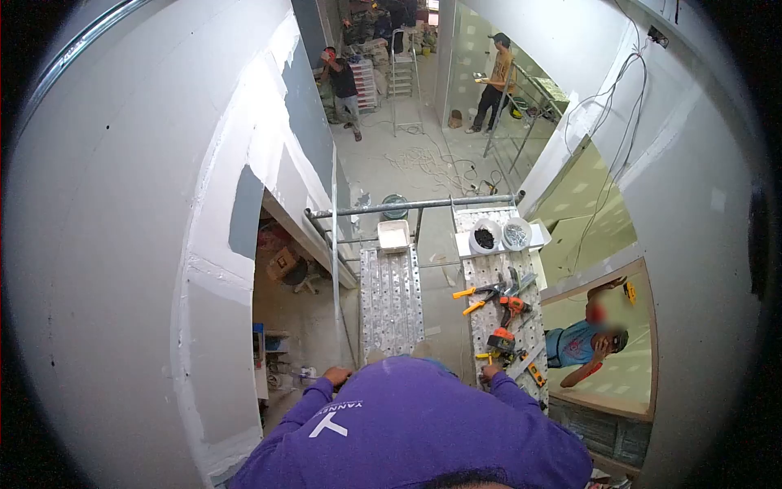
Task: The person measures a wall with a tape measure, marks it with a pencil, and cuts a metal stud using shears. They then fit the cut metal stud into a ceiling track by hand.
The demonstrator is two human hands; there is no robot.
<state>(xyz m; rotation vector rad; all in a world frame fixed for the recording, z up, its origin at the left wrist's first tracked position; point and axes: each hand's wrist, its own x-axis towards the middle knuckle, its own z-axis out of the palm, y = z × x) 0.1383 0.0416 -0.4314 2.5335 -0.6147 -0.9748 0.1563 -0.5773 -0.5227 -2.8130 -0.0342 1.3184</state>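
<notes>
From the purple sleeves at the bottom, my left hand [336,376] reaches the left side of the near perforated metal plank [391,301]; its fingers are too small to make out. My right hand [491,372] lies at the left edge of the right plank [480,285], just below a small yellow-handled tool [486,356]. What it grips, if anything, is unclear. Farther up this plank are orange-handled clamps [475,300], an orange and black drill [513,307], a second power tool [500,341] and a yellow level [536,374].
Two white tubs, one with black screws [484,237], one with silver screws [516,235], stand near the scaffold rail [415,205]. A white container [393,236] sits on the left plank. Cables [428,167] cross the floor. Two people stand beyond; another shows through the right opening.
</notes>
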